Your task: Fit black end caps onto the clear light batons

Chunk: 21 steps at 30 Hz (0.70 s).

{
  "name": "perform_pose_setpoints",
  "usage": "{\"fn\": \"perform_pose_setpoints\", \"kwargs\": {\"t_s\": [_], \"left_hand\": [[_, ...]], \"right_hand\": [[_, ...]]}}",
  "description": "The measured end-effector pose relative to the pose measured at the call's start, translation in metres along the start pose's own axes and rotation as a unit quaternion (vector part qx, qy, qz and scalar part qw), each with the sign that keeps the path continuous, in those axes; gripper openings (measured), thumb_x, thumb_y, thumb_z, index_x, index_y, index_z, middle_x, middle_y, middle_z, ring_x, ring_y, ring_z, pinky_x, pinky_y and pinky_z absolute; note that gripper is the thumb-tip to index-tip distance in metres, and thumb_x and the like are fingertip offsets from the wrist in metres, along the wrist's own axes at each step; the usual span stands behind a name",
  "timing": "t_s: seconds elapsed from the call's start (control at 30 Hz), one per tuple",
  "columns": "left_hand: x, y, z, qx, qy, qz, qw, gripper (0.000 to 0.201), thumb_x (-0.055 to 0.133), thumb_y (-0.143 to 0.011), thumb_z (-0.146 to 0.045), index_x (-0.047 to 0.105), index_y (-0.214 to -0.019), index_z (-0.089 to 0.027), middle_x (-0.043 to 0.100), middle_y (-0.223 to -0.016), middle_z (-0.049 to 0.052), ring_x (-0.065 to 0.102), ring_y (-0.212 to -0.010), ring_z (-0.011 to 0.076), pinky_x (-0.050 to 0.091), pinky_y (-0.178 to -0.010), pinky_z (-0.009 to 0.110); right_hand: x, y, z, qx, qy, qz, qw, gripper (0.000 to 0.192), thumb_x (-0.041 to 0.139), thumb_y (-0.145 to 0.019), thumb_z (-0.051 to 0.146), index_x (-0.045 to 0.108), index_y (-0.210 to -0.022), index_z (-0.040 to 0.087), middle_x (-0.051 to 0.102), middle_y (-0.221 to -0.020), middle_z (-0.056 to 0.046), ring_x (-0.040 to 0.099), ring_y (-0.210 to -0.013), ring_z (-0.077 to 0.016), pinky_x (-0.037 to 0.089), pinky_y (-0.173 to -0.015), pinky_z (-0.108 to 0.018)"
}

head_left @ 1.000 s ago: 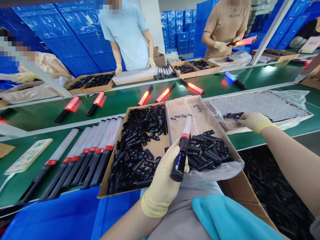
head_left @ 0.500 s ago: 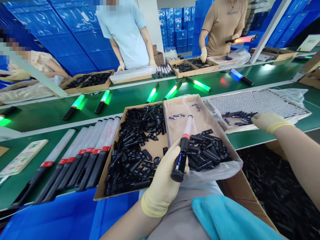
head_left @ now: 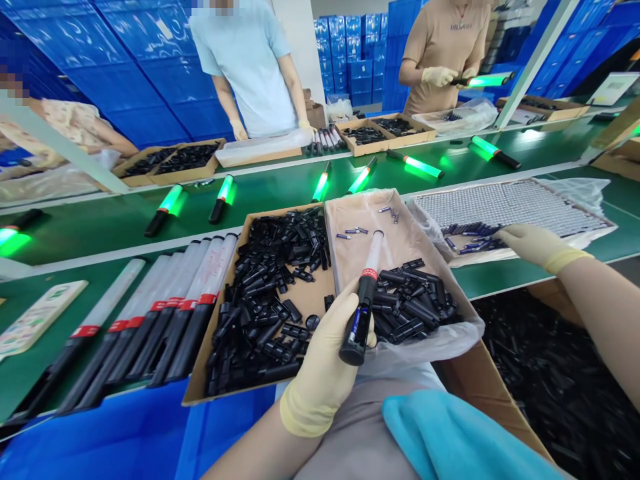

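My left hand, in a pale yellow glove, is closed around the black handle of a light baton. The baton has a clear tube and a red band; its battery slot faces up, with a blue battery visible inside. My right hand, gloved too, reaches into the tray of batteries on the right. Its fingertips touch loose blue batteries; whether they grip one is hidden. Below the baton lies a lined carton with black plastic parts and a few batteries.
Another carton of black parts stands to the left, beside a row of unlit batons. Lit green batons lie on the green conveyor belt. Across it are co-workers; one in a brown shirt holds a lit baton.
My right hand has shifted slightly left among the batteries. My left hand keeps hold of the baton. The lit batons on the belt moved right, and the blue one now glows green.
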State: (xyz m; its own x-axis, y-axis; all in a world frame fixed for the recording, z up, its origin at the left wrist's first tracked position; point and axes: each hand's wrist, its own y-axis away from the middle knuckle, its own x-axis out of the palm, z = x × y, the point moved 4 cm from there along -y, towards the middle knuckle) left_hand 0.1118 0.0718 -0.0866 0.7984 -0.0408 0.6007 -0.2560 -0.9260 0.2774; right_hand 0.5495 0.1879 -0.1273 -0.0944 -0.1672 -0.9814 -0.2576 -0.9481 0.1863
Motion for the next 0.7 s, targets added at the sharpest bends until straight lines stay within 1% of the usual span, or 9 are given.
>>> {"fn": "perform_pose_setpoints", "kwargs": {"t_s": [0.07,0.13,0.27,0.37,0.43,0.53,0.57,0.63,0.7], "left_hand": [[0.000,0.001,-0.001,0.000,-0.002,0.000,1.000,0.045,0.060,-0.097,-0.034,0.064,-0.139,-0.018,0.057,-0.069,0.002,0.048,-0.063,0.0125,0.042,-0.061,0.025],[-0.001,0.002,-0.002,0.001,-0.006,-0.001,1.000,0.044,0.060,-0.097,-0.034,0.065,-0.138,-0.018,0.056,-0.069,0.002,0.048,-0.062,0.0124,0.042,-0.061,0.025],[-0.001,0.001,-0.003,-0.002,-0.017,0.003,1.000,0.046,0.058,-0.098,-0.039,0.065,-0.138,-0.016,0.058,-0.069,0.002,0.049,-0.062,0.0127,0.041,-0.061,0.026],[-0.002,0.000,-0.002,-0.011,-0.008,0.003,1.000,0.048,0.061,-0.096,-0.038,0.064,-0.139,-0.017,0.057,-0.069,0.002,0.047,-0.061,0.0122,0.041,-0.060,0.025],[-0.002,-0.001,-0.001,-0.020,0.003,0.001,1.000,0.049,0.063,-0.095,-0.038,0.064,-0.139,-0.017,0.056,-0.069,0.001,0.046,-0.060,0.0118,0.041,-0.059,0.025],[-0.002,-0.001,-0.002,-0.017,-0.001,-0.001,1.000,0.048,0.063,-0.095,-0.038,0.065,-0.137,-0.016,0.057,-0.070,0.001,0.047,-0.061,0.0122,0.041,-0.060,0.025],[-0.002,-0.001,-0.002,-0.013,-0.008,0.000,1.000,0.046,0.062,-0.095,-0.037,0.066,-0.136,-0.016,0.057,-0.070,0.002,0.048,-0.062,0.0126,0.042,-0.061,0.025],[-0.003,0.000,-0.003,-0.008,-0.014,-0.003,1.000,0.043,0.062,-0.095,-0.036,0.068,-0.133,-0.017,0.058,-0.070,0.002,0.049,-0.062,0.0130,0.042,-0.061,0.026],[-0.003,0.000,-0.004,-0.009,-0.010,-0.013,1.000,0.040,0.062,-0.095,-0.036,0.070,-0.130,-0.018,0.058,-0.069,0.002,0.049,-0.062,0.0128,0.041,-0.060,0.026]], "right_hand": [[0.001,0.002,0.000,0.016,-0.005,0.004,1.000,0.055,0.028,-0.101,0.039,0.070,-0.120,0.010,0.061,-0.139,-0.025,0.059,-0.124,-0.0375,0.044,-0.103,-0.047],[0.004,0.003,0.002,0.008,-0.013,0.006,1.000,0.054,0.030,-0.100,0.035,0.069,-0.125,0.007,0.058,-0.143,-0.025,0.056,-0.129,-0.0375,0.042,-0.107,-0.046],[0.004,0.005,0.005,-0.016,-0.044,0.019,0.999,0.050,0.036,-0.100,0.037,0.070,-0.129,0.016,0.062,-0.143,-0.013,0.058,-0.130,-0.0299,0.042,-0.110,-0.037],[-0.007,0.006,0.005,-0.005,-0.053,0.004,0.999,0.054,0.032,-0.101,0.044,0.068,-0.133,0.020,0.064,-0.141,-0.010,0.059,-0.128,-0.0307,0.043,-0.109,-0.040],[-0.014,0.006,0.008,-0.005,-0.049,-0.026,0.998,0.058,0.029,-0.102,0.042,0.063,-0.140,0.015,0.055,-0.150,-0.015,0.051,-0.137,-0.0330,0.038,-0.113,-0.042],[-0.014,0.009,0.023,-0.049,-0.047,-0.050,0.996,0.059,0.035,-0.101,0.039,0.055,-0.146,0.008,0.040,-0.162,-0.018,0.037,-0.149,-0.0311,0.028,-0.121,-0.038],[-0.012,0.011,0.029,-0.065,-0.048,-0.048,0.996,0.058,0.037,-0.100,0.039,0.056,-0.145,0.008,0.040,-0.161,-0.018,0.037,-0.148,-0.0303,0.028,-0.121,-0.037],[-0.009,0.016,0.035,-0.084,-0.050,-0.037,0.995,0.054,0.037,-0.101,0.042,0.063,-0.137,0.012,0.050,-0.154,-0.016,0.045,-0.143,-0.0295,0.033,-0.118,-0.036],[-0.009,0.020,0.034,-0.078,-0.051,-0.029,0.995,0.054,0.033,-0.102,0.046,0.069,-0.129,0.015,0.060,-0.145,-0.015,0.053,-0.135,-0.0288,0.039,-0.113,-0.036]]}}
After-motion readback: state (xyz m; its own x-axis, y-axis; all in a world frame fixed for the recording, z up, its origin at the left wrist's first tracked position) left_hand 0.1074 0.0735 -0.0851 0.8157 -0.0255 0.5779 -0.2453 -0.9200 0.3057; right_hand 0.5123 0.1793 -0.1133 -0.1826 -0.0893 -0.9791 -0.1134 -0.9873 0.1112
